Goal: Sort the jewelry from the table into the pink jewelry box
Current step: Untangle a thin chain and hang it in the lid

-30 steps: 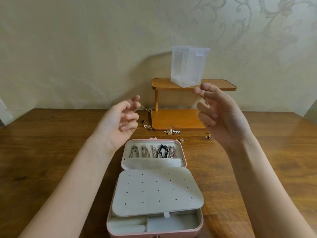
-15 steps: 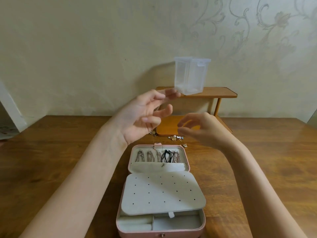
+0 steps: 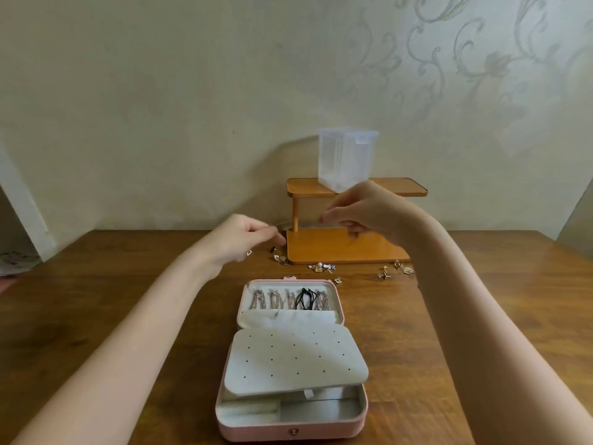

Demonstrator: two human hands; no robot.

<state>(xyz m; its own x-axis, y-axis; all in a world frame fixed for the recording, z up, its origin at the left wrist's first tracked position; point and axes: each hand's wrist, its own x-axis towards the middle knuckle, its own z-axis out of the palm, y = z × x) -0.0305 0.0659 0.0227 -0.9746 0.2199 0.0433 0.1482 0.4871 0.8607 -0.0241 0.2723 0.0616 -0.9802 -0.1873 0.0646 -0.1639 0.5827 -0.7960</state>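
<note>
Both hands hang raised over the table (image 3: 96, 316), beyond the far edge of the box (image 3: 290, 361). Left hand (image 3: 239, 240) has its fingers curled in, thumb and fingertips pinched together; right hand (image 3: 369, 213) is pinched the same way, a little higher and to the right. Between the two pinches runs a thin blurred line (image 3: 288, 223), seemingly a fine chain stretched taut, though it is too faint to name for sure. Whether either hand grips anything else, I cannot tell.

Below and nearer than the hands sits one pink box, lid open and lying flat on the far side. In the lid (image 3: 290, 303) hang about five necklaces (image 3: 288, 300), four pale metal and one black, their lower ends tucked into a cloth pocket. One white panel (image 3: 295, 361) with rows of small holes lies tilted over the base, and under its near edge two compartments show.

Behind the hands stands one orange wooden shelf (image 3: 346, 245) with two tiers; the right hand is in front of it. One clear plastic container (image 3: 346, 159) stands on the top tier, just above the right hand.

Loose jewelry lies on the table in three small clusters along the shelf's front edge: one (image 3: 279, 256) just under the left hand's fingertips, one (image 3: 322, 268) between the hands, one (image 3: 396, 269) below the right forearm. The pieces are too small to count exactly
</note>
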